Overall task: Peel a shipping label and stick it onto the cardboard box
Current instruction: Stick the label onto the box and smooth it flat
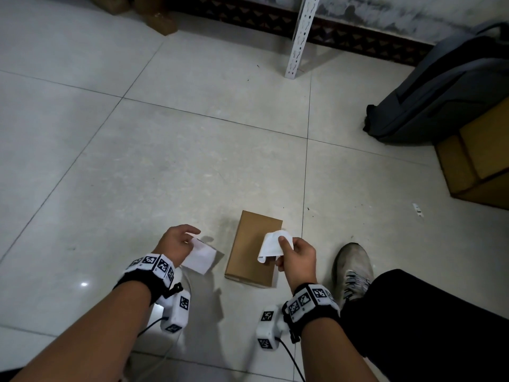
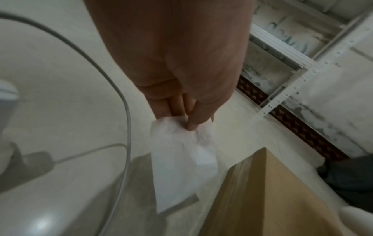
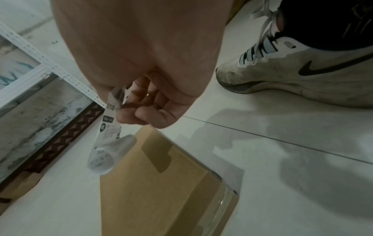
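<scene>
Pinching a curled white shipping label [image 1: 274,245] between thumb and fingers, the right hand [image 1: 297,257] is holding it up over the cardboard box [image 1: 252,250], which is lying flat on the tiled floor [image 1: 165,161] between the two hands. Seen from the right wrist, the label [image 3: 107,137] is hanging down from the fingers [image 3: 141,115] with its lower end rolling up on itself, dark print showing on its face, and it is not touching the box [image 3: 161,191] beneath it. Its lettering is too blurred to read beyond a few digits. The left hand [image 1: 176,241] is gripping a flat white sheet [image 1: 199,257] by one corner, just to the left of the box and clear of the floor, where it is casting a shadow. From the left wrist, the thumb and fingertips [image 2: 193,121] are closing on the top edge of that sheet [image 2: 181,167], which is hanging blank and slightly creased beside the box's brown side [image 2: 272,199]. Whether this sheet is the label's backing cannot be told for certain. A worn pale sneaker [image 1: 354,268] is resting on the floor just right of the box, below a dark trouser leg [image 1: 427,326]. Farther off, a grey backpack [image 1: 440,92] is leaning on a larger brown carton [image 1: 476,161], and a white perforated shelf post [image 1: 300,37] is standing by the wall.
</scene>
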A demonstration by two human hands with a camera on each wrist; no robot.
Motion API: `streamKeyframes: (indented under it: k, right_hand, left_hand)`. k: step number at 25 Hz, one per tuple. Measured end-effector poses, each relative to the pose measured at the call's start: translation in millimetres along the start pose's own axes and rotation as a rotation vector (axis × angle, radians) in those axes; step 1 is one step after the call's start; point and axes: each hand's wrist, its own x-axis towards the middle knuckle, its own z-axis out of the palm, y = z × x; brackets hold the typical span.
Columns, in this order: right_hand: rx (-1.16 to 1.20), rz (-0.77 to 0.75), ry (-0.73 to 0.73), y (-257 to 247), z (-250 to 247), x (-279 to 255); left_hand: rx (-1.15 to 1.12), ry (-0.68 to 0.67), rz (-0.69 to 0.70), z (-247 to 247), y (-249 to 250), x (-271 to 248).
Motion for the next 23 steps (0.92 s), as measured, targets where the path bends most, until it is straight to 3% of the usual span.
streamKeyframes:
  k: [4,6,9,13,16,20,23]
  right_hand:
    - [0.003,0.006,-0.033,-3.5,5.1,-7.1]
    - [0.01,0.006,-0.04,-3.9,7.0,-9.0]
    - [-0.046,-0.001,-0.021,0.7,12.1,-6.7]
    - [-0.12,-0.04,0.055,-5.5,24.1,-5.9]
    - [-0.133,-0.033,0.158,-17.1,31.6,-5.3]
    - [-0.181,0.043,0.303,-22.1,35.0,-4.6]
    - [-0.178,0.078,0.328,-21.6,36.3,-2.1]
  left_hand:
    - [0.134,-0.119,-0.069,11.8,-10.5,0.9]
    - [0.255,-0.108,-0.063,16.2,-15.4,-1.8]
    - [0.312,-0.035,0.101,15.5,8.5,-5.5]
    - [0.236,-0.317,0.424,21.2,77.7,-18.7]
    - [0.223,-0.431,0.5,44.3,111.0,-32.4]
    - [0.323,-0.266,0.683,78.4,114.4,-48.5]
    - [0.31,-0.138,0.732,85.9,110.1,-51.4]
